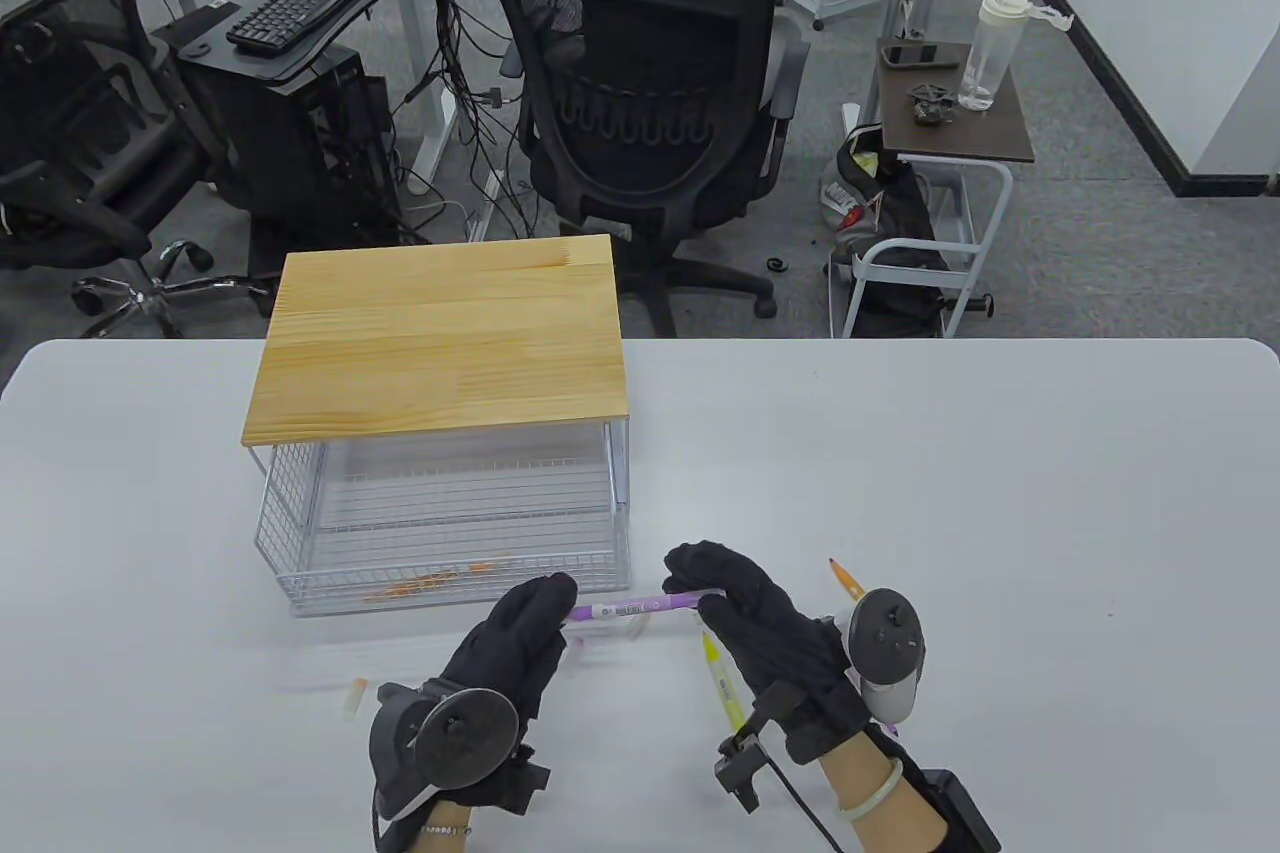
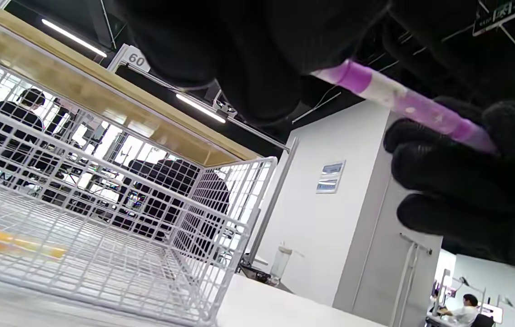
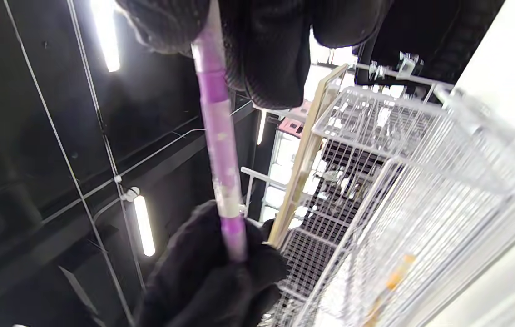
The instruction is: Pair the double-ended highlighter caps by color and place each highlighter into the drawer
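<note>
Both hands are gripping one purple highlighter above the tabletop, at lower centre of the table view: left hand is pinching its left end, right hand is curling round its right end. Whether a cap is being seated at either end cannot be told; both ends are sitting inside the gloved fingers.

Stowed: orange highlighter, one or more, lying along the front of the wire drawer, which is standing pulled out under the wooden-topped unit at centre left. The left wrist view is showing an orange piece through the mesh.

Outstanding, lying loose on the tabletop:
- yellow highlighter, just below the right hand, partly hidden by it;
- orange-tipped pen, right of the right hand, type unclear;
- small pale cap, left of the left hand;
- faint pale pieces under the purple highlighter, too small to identify.

Judgement: task appears to be under way but nowhere near finished; the purple highlighter is in hand and not yet in the drawer, with the yellow one to follow.
</note>
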A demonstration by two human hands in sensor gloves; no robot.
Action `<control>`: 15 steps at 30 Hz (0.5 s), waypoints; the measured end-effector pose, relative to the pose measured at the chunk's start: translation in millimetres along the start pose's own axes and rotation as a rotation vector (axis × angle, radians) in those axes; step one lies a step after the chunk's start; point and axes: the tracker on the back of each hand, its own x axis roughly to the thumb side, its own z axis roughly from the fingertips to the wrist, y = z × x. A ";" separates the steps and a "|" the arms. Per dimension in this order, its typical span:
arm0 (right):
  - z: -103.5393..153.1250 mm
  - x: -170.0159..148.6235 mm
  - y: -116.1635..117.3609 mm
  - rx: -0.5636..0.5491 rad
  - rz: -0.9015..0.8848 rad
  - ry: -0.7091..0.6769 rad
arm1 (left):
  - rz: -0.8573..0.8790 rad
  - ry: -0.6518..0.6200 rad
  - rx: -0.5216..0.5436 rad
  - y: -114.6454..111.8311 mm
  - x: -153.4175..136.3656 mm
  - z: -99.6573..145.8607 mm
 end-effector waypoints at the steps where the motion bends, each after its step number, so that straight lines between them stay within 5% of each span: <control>1: 0.0 0.8 0.0 -0.005 0.032 -0.001 | -0.001 -0.001 0.007 0.7 -0.2 0.2; 11: 5.0 17.7 1.6 -0.064 0.591 -0.137 | -0.083 -0.048 0.037 9.3 1.6 3.6; 15: 6.4 20.7 2.5 -0.070 0.595 -0.136 | -0.138 -0.071 0.052 10.7 7.3 5.1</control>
